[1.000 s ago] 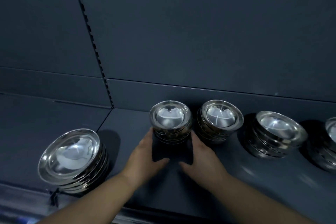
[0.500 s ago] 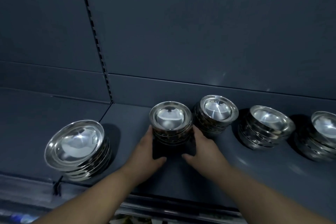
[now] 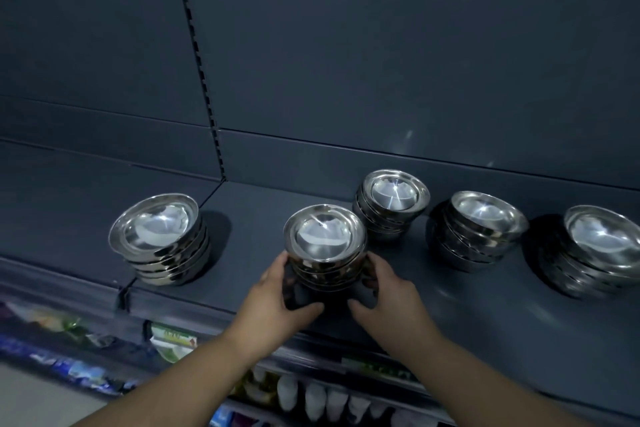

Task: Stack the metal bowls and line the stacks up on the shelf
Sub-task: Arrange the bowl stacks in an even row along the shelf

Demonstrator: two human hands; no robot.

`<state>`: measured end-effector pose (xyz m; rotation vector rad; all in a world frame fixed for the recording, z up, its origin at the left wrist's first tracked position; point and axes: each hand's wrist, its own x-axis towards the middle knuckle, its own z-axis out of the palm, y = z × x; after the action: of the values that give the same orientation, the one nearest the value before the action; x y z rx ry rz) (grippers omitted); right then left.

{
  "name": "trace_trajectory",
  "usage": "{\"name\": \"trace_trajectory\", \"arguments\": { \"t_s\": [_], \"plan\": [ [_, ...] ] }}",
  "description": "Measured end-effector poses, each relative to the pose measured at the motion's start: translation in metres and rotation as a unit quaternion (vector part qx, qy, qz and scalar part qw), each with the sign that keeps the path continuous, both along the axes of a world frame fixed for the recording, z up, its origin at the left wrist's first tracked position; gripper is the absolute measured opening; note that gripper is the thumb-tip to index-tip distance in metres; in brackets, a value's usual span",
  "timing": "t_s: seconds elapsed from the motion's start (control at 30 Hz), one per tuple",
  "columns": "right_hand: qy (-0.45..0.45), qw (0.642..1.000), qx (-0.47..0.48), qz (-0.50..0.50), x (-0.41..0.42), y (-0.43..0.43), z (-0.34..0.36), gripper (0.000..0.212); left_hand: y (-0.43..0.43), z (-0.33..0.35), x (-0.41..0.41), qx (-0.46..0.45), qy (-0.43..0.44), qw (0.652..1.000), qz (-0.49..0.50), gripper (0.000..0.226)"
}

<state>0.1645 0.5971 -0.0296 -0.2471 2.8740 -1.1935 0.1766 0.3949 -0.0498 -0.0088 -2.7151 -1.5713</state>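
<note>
White tubs [image 3: 311, 395] and green packets [image 3: 173, 340] on the lower shelf [image 3: 381, 366], nearest, blurred. Above them, both forearms reach in from the bottom edge.

Left hand [image 3: 277, 298] and right hand [image 3: 388, 298] grip the front stack [image 3: 323, 243] of steel bowls from opposite sides. Fingers [image 3: 277, 262] curled round its flanks, thumbs tucked low in front. Clamped on the stack. Can't tell if its base touches the shelf [image 3: 485, 322] or is just off it.

Front stack is near the shelf's front edge, forward of the rest.

Further back, left to right:
- left stack [image 3: 159, 239], wider bowls, leaning, well apart
- second stack [image 3: 391, 204], just behind and right of the held one
- third stack [image 3: 478, 229], tilted
- right stack [image 3: 602, 246], cut by the frame edge

Behind: dark grey back panel [image 3: 381, 62] and slotted upright [image 3: 197, 55].
</note>
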Motion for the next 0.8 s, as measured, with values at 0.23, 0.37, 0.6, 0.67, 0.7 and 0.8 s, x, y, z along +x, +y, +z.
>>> {"name": "trace_trajectory", "arguments": {
  "t_s": [0.23,0.37,0.6,0.67,0.7,0.8],
  "plan": [
    [0.013,1.0,0.016,0.016,0.002,0.018,0.008,0.082,0.009,0.009,0.007,-0.024,-0.01,0.999,0.042,0.087],
    [0.003,0.997,-0.058,0.044,-0.015,0.017,0.022,0.102,0.007,0.019,-0.001,-0.031,-0.007,0.999,0.037,0.071],
    [0.022,0.995,-0.089,0.049,-0.023,0.011,0.021,0.078,0.006,0.021,-0.004,-0.021,-0.009,0.999,0.032,0.077],
    [0.03,0.994,-0.098,0.043,-0.022,0.011,0.018,0.077,0.005,0.023,-0.005,-0.022,-0.009,0.999,0.03,0.08],
    [0.035,0.993,-0.103,0.041,-0.021,0.012,0.016,0.075,0.005,0.024,-0.006,-0.025,-0.008,0.999,0.029,0.081],
    [0.049,0.992,-0.111,0.034,-0.019,0.011,0.013,0.07,0.004,0.027,-0.007,-0.028,-0.006,0.999,0.026,0.084]
  ]
}}
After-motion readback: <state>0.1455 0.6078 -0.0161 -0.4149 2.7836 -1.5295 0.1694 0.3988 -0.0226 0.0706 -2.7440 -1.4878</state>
